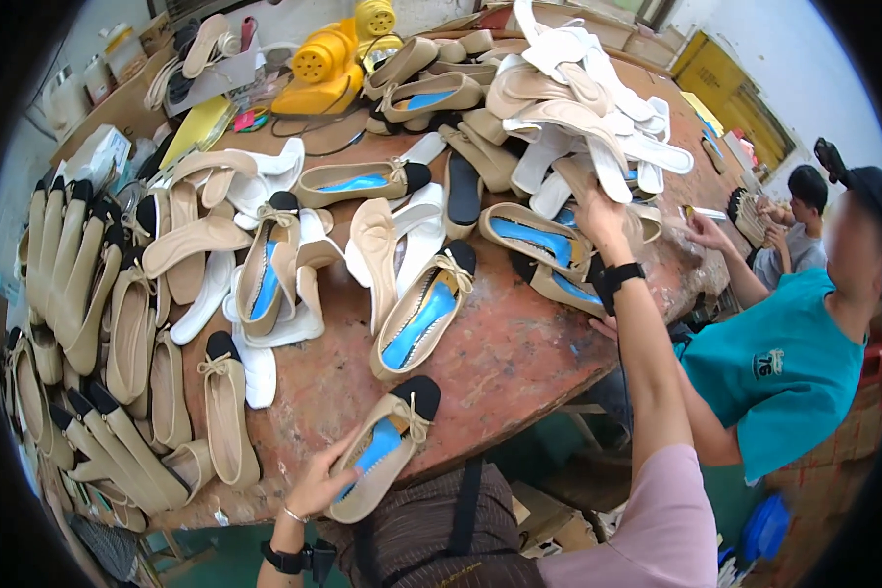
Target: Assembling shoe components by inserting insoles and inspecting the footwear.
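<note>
At the table's near edge, my left hand [318, 482] is closed around the heel end of a beige ballet flat [383, 456] with a black toe, a bow and a blue strip inside. My right hand [601, 218] reaches far right into the pile, its fingers closed on a beige insole [575, 176]; the fingertips are partly hidden. Just left of that hand lies another beige flat [529, 237] with a blue inside. Between my hands rests a flat [423, 318], toe pointing away, and beside it a padded beige insole [371, 257].
White and beige insoles [598, 108] are heaped at the back right. Several finished-looking flats [78, 284] crowd the left side. A yellow blower-like machine [321, 67] stands at the back. A co-worker in a teal shirt [769, 353] sits close on the right, hands near the table [519, 377].
</note>
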The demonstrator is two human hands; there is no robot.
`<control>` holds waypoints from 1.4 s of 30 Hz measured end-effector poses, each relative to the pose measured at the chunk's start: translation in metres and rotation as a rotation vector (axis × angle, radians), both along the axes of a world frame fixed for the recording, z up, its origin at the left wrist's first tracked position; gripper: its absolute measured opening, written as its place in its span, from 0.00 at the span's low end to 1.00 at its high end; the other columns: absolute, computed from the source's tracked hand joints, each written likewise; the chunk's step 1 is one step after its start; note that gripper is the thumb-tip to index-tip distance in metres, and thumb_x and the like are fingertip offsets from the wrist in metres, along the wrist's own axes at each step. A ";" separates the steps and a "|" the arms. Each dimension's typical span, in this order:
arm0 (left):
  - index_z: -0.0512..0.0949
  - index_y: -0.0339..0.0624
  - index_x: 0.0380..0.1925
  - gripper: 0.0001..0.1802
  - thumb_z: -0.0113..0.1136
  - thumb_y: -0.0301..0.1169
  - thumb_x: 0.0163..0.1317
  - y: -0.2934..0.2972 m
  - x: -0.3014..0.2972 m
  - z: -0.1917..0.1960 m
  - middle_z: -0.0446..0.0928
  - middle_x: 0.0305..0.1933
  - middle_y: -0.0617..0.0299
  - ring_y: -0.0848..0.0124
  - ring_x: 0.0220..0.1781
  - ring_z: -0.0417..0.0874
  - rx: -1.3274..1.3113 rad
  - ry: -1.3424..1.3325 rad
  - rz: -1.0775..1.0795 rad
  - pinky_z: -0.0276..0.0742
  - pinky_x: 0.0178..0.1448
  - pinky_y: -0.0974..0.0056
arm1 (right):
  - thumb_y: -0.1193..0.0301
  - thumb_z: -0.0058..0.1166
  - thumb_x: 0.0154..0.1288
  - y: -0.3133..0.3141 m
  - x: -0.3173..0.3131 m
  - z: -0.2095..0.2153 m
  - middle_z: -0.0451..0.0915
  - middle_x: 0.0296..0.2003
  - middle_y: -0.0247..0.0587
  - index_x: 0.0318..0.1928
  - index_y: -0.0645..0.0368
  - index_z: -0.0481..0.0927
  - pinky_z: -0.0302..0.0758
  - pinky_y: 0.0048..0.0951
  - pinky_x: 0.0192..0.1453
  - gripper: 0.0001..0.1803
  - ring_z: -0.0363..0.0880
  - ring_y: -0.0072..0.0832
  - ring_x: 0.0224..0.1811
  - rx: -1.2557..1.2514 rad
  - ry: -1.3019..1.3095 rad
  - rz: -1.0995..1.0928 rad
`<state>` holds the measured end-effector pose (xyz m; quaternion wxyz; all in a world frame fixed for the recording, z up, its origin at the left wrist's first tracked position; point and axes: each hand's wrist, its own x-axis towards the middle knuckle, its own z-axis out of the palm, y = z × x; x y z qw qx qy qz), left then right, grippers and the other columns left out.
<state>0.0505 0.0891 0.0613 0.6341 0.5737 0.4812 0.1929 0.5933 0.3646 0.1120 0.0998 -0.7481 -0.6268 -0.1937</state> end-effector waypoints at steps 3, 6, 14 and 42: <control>0.72 0.35 0.68 0.32 0.65 0.32 0.64 0.006 -0.012 0.015 0.81 0.62 0.45 0.61 0.63 0.82 0.093 0.137 0.033 0.73 0.67 0.60 | 0.75 0.60 0.50 0.003 -0.017 0.008 0.84 0.44 0.63 0.57 0.68 0.74 0.77 0.50 0.59 0.30 0.84 0.55 0.52 -0.023 0.120 -0.070; 0.77 0.36 0.63 0.28 0.67 0.37 0.65 -0.004 -0.019 0.024 0.83 0.55 0.45 0.53 0.58 0.84 0.280 0.345 0.195 0.75 0.65 0.55 | 0.72 0.55 0.57 -0.032 -0.091 0.049 0.82 0.50 0.67 0.60 0.66 0.75 0.75 0.51 0.62 0.28 0.80 0.61 0.55 0.071 0.293 0.058; 0.54 0.36 0.77 0.64 0.75 0.61 0.51 -0.019 -0.001 0.047 0.70 0.71 0.42 0.51 0.72 0.73 0.449 -0.041 0.375 0.65 0.75 0.53 | 0.75 0.59 0.57 -0.186 -0.247 0.035 0.83 0.46 0.48 0.64 0.66 0.74 0.78 0.38 0.52 0.32 0.82 0.35 0.47 -0.107 1.198 0.534; 0.87 0.48 0.48 0.34 0.75 0.59 0.48 -0.010 -0.028 0.033 0.68 0.74 0.45 0.41 0.77 0.64 1.032 0.557 0.168 0.58 0.79 0.41 | 0.58 0.36 0.84 -0.240 -0.212 -0.003 0.81 0.55 0.51 0.67 0.72 0.73 0.73 0.29 0.59 0.29 0.80 0.28 0.53 -0.325 1.492 0.316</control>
